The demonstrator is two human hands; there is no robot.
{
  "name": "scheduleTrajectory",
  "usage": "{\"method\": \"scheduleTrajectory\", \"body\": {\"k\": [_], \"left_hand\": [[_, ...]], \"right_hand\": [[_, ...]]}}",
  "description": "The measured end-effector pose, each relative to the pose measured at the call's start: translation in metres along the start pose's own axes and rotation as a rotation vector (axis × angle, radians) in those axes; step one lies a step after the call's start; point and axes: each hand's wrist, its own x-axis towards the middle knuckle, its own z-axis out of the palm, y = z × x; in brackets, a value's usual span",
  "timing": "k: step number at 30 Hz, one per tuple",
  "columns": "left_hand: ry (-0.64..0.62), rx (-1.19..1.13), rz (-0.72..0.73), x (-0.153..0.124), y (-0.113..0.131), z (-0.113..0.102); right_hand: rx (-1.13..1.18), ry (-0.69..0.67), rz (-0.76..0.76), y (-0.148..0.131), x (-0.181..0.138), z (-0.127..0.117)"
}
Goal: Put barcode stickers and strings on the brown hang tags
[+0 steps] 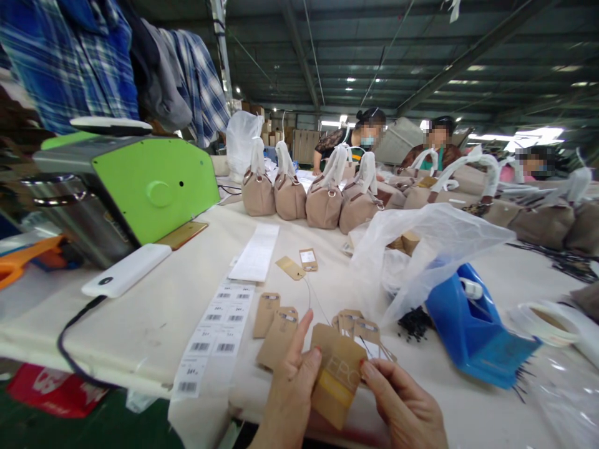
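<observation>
A brown kraft paper hang tag (336,380) with pale lettering and a yellowish band is held upright near the table's front edge. My left hand (291,390) grips its left side with the thumb, the index finger stretched out. At the tag's upper right edge, my right hand (405,399) pinches a thin black strand (365,345) between thumb and fingertips. Just beyond lie more kraft tags (281,333) on the left and a cluster of tags (350,321) with white labels behind the held one. A tan tag (291,268) with a string and a small labelled tag (308,259) lie farther off.
Barcode sticker sheets (213,333) run along the left, near a white power bank (126,269) and a green machine (159,187). Beige handbags (322,202) stand behind. To the right are a blue holder (468,330), black bits (414,323), clear plastic and tape (545,323). Co-workers sit beyond.
</observation>
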Motion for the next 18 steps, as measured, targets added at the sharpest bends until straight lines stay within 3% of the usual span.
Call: {"method": "scheduleTrajectory", "body": {"k": [3,8,15,18], "left_hand": [[-0.047,0.182,0.079,-0.001,0.004,-0.004],[-0.094,-0.008,-0.108,-0.001,0.007,-0.003],[-0.164,-0.064,-0.142,0.002,0.003,0.001],[-0.127,-0.068,-0.136,0.005,0.002,0.001]], "right_hand": [[-0.020,-0.019,-0.006,-0.001,-0.001,0.000],[-0.070,-0.046,-0.061,-0.001,-0.002,0.000],[-0.198,-0.130,-0.176,0.012,0.002,-0.004],[-0.281,-0.051,-0.273,0.018,0.001,-0.005]]}}
